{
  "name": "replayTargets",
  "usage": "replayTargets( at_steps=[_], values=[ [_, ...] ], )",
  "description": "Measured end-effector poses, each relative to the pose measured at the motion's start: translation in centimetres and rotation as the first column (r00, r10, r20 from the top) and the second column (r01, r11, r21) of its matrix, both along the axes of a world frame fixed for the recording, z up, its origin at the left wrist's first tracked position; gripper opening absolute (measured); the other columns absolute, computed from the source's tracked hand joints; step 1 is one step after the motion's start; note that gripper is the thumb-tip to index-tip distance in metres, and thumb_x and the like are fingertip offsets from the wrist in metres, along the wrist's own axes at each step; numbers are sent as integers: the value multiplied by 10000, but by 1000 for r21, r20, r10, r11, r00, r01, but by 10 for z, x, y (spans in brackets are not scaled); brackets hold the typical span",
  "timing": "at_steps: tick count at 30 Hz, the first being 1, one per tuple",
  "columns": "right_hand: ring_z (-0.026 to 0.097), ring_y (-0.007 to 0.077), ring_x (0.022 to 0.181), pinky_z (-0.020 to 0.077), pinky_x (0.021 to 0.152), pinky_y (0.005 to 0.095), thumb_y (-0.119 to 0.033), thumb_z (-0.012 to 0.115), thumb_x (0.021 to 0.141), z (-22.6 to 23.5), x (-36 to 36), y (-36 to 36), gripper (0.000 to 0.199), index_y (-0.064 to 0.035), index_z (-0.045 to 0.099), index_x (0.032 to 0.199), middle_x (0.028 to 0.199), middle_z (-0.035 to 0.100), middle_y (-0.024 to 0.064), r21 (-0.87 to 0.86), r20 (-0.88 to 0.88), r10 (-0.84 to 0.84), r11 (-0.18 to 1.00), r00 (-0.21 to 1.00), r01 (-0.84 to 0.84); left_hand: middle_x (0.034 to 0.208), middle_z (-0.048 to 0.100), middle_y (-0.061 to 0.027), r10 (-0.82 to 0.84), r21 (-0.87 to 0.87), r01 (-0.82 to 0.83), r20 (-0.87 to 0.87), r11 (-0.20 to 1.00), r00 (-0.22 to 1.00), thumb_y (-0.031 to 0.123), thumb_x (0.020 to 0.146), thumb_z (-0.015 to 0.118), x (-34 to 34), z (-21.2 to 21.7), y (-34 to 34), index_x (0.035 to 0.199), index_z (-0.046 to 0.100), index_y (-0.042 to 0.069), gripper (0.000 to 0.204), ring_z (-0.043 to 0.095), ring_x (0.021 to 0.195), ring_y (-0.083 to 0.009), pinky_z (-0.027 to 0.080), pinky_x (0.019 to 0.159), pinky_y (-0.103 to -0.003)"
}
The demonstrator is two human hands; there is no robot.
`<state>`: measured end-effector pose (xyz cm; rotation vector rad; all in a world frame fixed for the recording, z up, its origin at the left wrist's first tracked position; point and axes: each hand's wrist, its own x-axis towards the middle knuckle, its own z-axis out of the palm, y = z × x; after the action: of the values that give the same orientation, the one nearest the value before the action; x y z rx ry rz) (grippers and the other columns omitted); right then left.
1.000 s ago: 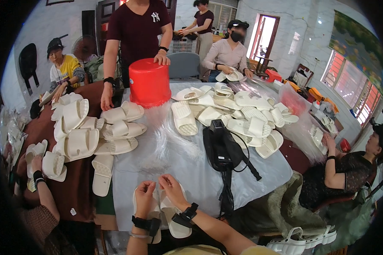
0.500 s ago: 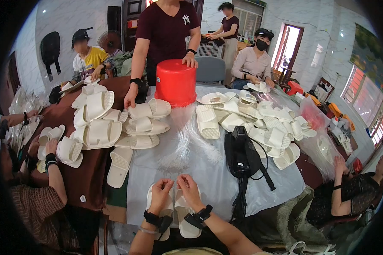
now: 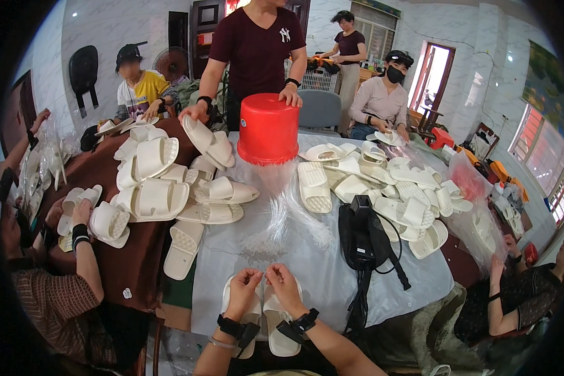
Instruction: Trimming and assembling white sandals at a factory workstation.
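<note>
A pair of cream slippers lies side by side in front of me at the near table edge, a left slipper (image 3: 249, 348) and a right slipper (image 3: 283, 343). Over them, my left hand (image 3: 243, 291) has its fingertips pinched together. Close beside it, my right hand (image 3: 284, 288) is pinched the same way, fingertips facing the left ones across a small gap. Whatever they hold is too fine to make out. Beyond my hands lies a bundle of thin clear plastic strands (image 3: 283, 203), its far end against an upturned red bucket (image 3: 269, 130).
Cream slippers are heaped at left (image 3: 153, 200) and right (image 3: 404, 194). A black pouch with straps (image 3: 360, 235) lies right of the strands. Across the table, a standing person (image 3: 257, 47) rests one hand on the bucket and holds slippers in the other. Other people sit around.
The standing person has raised a pair of slippers off the left heap and tilted it. My hands keep nearly the same pinched pose over the slippers. The whole view has shifted slightly.
</note>
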<state>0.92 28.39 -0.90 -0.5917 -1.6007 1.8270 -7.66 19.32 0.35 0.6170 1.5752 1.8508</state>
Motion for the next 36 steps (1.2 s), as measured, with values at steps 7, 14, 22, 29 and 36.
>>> replayTargets(
  at_steps=[7,14,22,29,36],
  values=[
    [506,79,708,416,653,207,-195,507,882,-2,-1,-3,198,-8,501,945,788,537,18,41,34,18,999,999,-19,793,572,15,-8,44,7,34,999,999,89,835,574,0,-3,-2,887,579,8,96,493,726,-50,399,660,-189],
    [505,85,707,417,640,221,-218,516,877,-6,2,4,240,-4,506,985,796,531,25,-103,-30,-71,992,997,68,762,561,26,16,-55,-19,-69,998,997,95,831,563,1,-6,6,865,586,28,79,476,690,-43,381,614,-179],
    [468,71,700,399,634,201,-201,503,888,0,-1,1,197,-24,491,974,814,499,0,-67,-57,5,998,998,-9,663,468,76,31,25,-28,-97,999,995,155,846,562,-2,-11,6,804,554,79,88,350,552,-15,267,479,-175],
    [440,63,677,374,621,199,-200,493,893,-4,-1,2,182,-30,489,956,786,475,-10,70,-20,44,997,999,-42,662,464,79,45,57,-40,-87,998,995,139,851,553,0,-15,6,812,554,72,78,348,554,-10,267,477,-177],
    [437,77,657,381,585,227,-239,495,889,-1,-1,2,228,-14,477,925,751,486,5,-80,-97,-15,997,995,8,681,477,74,4,15,-3,-60,1000,998,140,854,552,2,-4,4,819,560,68,80,354,564,-18,270,493,-176]
  ],
)
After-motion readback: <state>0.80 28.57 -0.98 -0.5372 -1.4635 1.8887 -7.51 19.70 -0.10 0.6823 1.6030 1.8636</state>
